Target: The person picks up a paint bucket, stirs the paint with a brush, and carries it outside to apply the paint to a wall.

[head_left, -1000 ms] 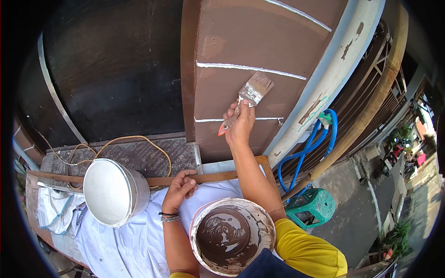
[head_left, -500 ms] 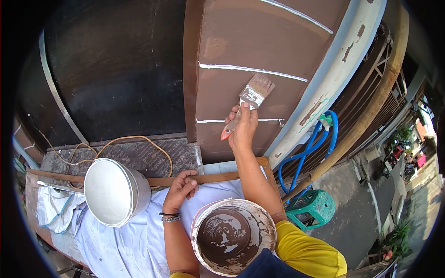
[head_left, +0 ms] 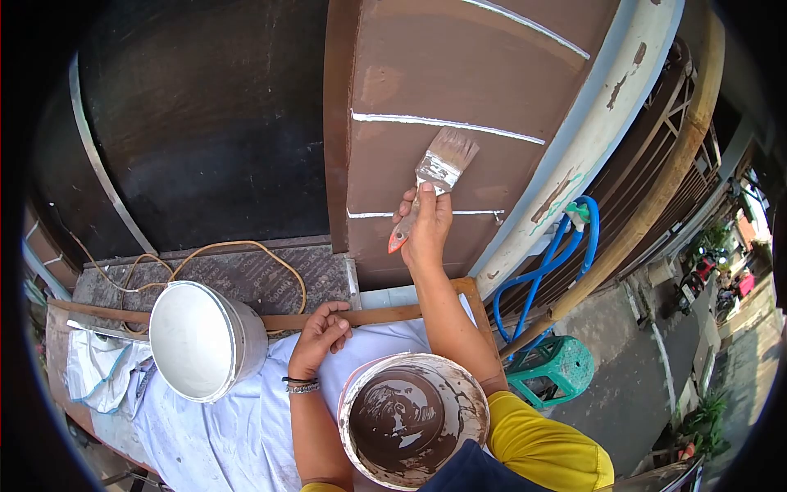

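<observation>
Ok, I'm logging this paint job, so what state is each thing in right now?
Right hand: shut on the paintbrush.
Paintbrush: bristles against the brown panel.
Left hand: loosely curled, resting at the wooden strip.
Brown paint bucket: open, paint low inside.
White bucket: open, tilted.
Blue hose: looped, hanging.

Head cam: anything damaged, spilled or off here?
No spill shows. The pale frame right of the brown panel has chipped, flaking patches. The brown paint bucket is smeared along its rim. The right hand holds the brush against the panel; the left hand rests on a wooden plank.
</observation>
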Motion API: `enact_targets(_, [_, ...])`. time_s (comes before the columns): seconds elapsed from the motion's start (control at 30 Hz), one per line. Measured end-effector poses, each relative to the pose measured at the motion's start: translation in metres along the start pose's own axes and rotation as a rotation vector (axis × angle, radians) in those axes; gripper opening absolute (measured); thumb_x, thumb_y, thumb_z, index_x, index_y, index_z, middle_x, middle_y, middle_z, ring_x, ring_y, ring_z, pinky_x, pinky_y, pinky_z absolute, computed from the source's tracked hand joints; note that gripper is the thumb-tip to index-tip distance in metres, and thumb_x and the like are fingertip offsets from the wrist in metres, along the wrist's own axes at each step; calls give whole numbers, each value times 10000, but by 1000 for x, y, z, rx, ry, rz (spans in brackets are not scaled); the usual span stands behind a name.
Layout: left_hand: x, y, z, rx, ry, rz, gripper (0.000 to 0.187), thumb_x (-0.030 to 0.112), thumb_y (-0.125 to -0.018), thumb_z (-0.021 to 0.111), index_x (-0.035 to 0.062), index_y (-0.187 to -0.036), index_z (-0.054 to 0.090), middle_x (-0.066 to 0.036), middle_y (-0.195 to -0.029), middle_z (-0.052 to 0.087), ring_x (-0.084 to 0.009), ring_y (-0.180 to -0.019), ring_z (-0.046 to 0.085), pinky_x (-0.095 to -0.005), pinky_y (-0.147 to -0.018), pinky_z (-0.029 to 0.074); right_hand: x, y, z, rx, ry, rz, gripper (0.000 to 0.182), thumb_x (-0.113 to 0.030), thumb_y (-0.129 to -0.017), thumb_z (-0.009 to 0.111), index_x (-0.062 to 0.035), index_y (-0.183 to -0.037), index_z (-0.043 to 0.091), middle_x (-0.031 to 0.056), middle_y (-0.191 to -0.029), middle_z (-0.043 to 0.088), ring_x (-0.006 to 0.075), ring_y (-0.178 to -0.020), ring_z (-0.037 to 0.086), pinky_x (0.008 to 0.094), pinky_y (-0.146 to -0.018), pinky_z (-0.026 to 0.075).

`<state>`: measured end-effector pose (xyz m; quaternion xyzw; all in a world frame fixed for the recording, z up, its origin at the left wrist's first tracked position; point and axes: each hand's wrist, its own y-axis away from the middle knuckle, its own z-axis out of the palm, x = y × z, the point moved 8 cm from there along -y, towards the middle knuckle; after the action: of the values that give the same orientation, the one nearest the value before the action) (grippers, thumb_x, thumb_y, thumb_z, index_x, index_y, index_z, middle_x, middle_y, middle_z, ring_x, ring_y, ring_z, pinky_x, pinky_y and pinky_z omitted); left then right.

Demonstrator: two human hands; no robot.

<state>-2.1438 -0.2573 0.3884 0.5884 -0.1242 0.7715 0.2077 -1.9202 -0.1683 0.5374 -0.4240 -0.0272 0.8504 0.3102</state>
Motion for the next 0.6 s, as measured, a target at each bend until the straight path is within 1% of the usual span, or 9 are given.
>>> enact_targets(0.37, [0,0,0,-2,-7,-4,405,200,-971,643,15,-1312,526,-30,-813,644,-55,-623,519,-202,-533,399,5,4,6,-45,20,24,147,-241,-1040,548,-97,-1056,523,34,-839,579,101,-627,543,294,-529,496])
enact_targets(0.47, [1,1,0,-1,-9,-6,408,197,-971,640,10,-1313,521,-31,-819,641,-55,-627,520,-201,-539,401,7,5,8,-44,29,24,177,-241,-1049,538,-67,-1075,521,42,-833,571,94,-606,538,286,-505,500])
enact_targets(0.6, [1,1,0,-12,-9,10,412,200,-973,640,6,-1314,518,-31,-820,637,-55,-632,520,-201,-544,401,10,6,10,-55,45,34,169,-243,-1047,541,-75,-1068,524,40,-835,574,94,-612,539,287,-516,499])
